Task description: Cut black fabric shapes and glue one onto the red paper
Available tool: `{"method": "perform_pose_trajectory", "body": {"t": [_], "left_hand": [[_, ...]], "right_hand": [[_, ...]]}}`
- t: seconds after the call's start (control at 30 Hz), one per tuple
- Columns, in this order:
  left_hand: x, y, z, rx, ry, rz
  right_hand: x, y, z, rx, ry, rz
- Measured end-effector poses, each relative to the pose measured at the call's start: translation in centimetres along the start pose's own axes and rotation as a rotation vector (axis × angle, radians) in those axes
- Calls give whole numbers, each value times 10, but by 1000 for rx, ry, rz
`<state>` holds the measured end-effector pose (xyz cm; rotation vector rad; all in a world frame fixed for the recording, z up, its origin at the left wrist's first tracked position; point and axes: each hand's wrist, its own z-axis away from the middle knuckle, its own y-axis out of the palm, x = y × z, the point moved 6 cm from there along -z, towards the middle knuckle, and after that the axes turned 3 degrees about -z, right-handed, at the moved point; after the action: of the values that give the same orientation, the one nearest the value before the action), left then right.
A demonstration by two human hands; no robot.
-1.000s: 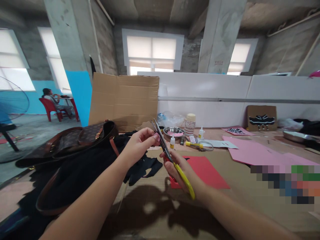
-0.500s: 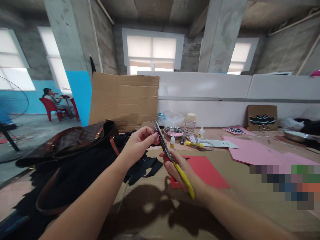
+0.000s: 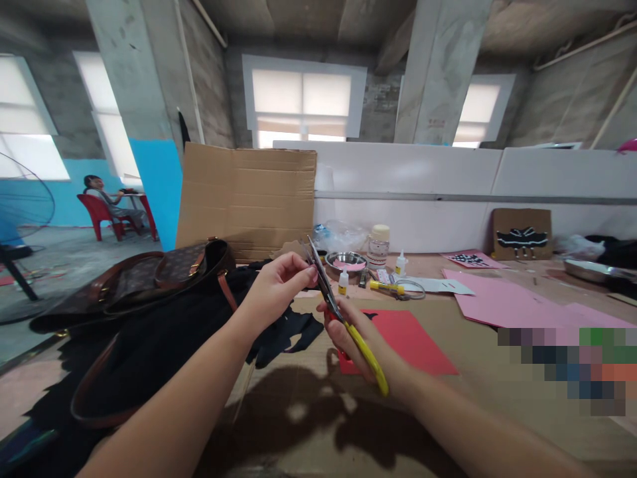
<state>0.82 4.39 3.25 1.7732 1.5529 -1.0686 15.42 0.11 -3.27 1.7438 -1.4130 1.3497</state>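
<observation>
My right hand (image 3: pixel 351 328) is wrapped round the handles of a pair of scissors (image 3: pixel 367 358), yellow on one side with some red showing. The blades point up and away, slightly parted. My left hand (image 3: pixel 279 285) is closed in a pinch right beside the blades; whatever lies between its fingertips is too small to make out. Below the hands, a red sheet (image 3: pixel 411 342) rests on the cardboard, with a small black shape at its upper left edge. Cut black fabric (image 3: pixel 286 335) lies under my left hand.
A brown handbag (image 3: pixel 164 275) sits on black cloth at left. Behind are a metal bowl (image 3: pixel 347 261), glue bottles (image 3: pixel 344 282), a jar (image 3: pixel 379 247) and a yellow tool (image 3: pixel 387 288). Pink sheets (image 3: pixel 512 299) lie at right. An upright cardboard panel (image 3: pixel 249 199) stands behind. A person sits far left.
My hands and the scissors stay almost in place, with only a slight shift of the left fingers. The seated person's head and arm have moved a little.
</observation>
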Motion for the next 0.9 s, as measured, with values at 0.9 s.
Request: {"method": "perform_pose_trajectory", "body": {"t": [0.9], "left_hand": [[3,0,-1,10,-16,29]], "right_hand": [[-5,-3,-3,-44,-11,18]]}}
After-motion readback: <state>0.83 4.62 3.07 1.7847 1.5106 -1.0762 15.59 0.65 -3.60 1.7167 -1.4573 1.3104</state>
